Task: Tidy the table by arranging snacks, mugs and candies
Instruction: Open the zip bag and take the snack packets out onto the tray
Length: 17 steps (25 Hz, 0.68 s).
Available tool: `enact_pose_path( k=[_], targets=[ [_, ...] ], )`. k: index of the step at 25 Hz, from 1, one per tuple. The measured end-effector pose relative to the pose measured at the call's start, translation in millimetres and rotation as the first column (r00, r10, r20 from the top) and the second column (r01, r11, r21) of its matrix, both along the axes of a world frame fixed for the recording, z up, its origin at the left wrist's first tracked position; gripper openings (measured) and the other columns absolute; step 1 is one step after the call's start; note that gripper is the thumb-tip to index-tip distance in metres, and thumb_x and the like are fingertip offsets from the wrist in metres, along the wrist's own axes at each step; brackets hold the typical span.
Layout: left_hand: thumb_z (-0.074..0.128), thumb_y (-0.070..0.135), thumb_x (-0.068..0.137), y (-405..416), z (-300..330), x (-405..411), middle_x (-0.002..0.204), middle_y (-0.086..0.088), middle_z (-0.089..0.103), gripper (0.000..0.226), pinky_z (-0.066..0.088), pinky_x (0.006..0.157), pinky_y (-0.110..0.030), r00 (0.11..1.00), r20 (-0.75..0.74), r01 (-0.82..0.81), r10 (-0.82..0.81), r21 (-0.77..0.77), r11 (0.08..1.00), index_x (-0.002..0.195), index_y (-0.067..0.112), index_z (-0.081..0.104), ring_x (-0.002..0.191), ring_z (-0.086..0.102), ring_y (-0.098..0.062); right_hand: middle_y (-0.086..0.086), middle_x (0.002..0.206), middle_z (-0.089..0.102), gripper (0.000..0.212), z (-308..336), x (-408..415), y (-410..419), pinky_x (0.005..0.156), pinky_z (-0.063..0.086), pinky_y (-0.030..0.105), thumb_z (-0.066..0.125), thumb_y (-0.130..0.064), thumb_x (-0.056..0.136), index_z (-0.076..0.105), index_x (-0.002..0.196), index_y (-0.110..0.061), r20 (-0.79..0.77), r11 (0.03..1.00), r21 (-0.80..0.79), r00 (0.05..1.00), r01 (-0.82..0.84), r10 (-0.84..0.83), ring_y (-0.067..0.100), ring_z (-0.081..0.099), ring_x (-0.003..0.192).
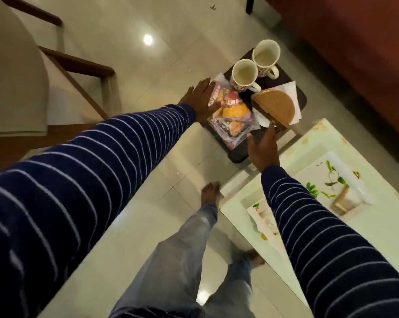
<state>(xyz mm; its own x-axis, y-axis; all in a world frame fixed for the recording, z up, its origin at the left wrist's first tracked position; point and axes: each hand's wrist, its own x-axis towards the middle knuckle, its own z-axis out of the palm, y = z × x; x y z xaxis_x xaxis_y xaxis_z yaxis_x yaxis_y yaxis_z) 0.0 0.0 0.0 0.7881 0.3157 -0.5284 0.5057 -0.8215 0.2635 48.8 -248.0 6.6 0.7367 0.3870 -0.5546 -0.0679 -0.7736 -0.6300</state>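
A dark tray hangs over the tiled floor, gripped at both sides. My left hand holds its left edge, fingers partly hidden behind the snack packets. My right hand grips the near right edge. On the tray lie two or three purple and yellow snack packets, two empty white patterned mugs upright at the far end, and a half-round wooden napkin holder with white napkins.
A white glass-topped table with a floral print stands to the right, bearing a small wrapped wooden item. A beige chair with wooden arms is at left. A red sofa is at the back right. My legs and bare feet are below.
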Motion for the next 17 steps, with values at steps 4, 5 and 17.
enact_pose_path(
  k=[4,5,17],
  targets=[
    [0.043,0.056,0.097,5.7,-30.0,22.0,0.163,-0.017,0.011,0.083,0.019,0.120,-0.045,0.976,-0.083,-0.209,0.201,-0.110,0.972,0.156,0.008,0.008,0.150,0.014,-0.031,0.015,0.163,0.019,0.084,-36.0,12.9,19.6,0.116,0.031,0.045,0.058,-0.032,0.096,0.007,0.157,-0.008,-0.205,0.990,-0.066,0.969,0.128,-0.139,0.035,0.026,0.147],
    [0.046,0.055,0.096,4.0,-38.1,25.7,0.162,-0.017,0.015,0.084,0.022,0.119,-0.044,0.968,-0.085,-0.246,0.236,-0.133,0.960,0.155,0.007,0.010,0.148,0.018,-0.032,0.015,0.163,0.020,0.086,-44.2,16.0,22.9,0.116,0.032,0.046,0.059,-0.033,0.095,0.007,0.157,-0.007,-0.229,0.986,-0.074,0.959,0.151,-0.164,0.035,0.027,0.147],
    [0.074,0.059,0.076,11.6,-75.7,15.9,0.130,-0.010,0.062,0.078,0.052,0.096,-0.039,0.809,-0.215,-0.587,0.547,-0.364,0.723,0.132,0.008,0.055,0.114,0.061,-0.028,0.014,0.134,0.060,0.064,-77.8,21.3,34.3,0.097,0.053,0.043,0.074,-0.003,0.082,0.047,0.140,-0.007,-0.499,0.863,0.051,0.761,0.503,-0.415,0.028,0.062,0.117]
  ],
)
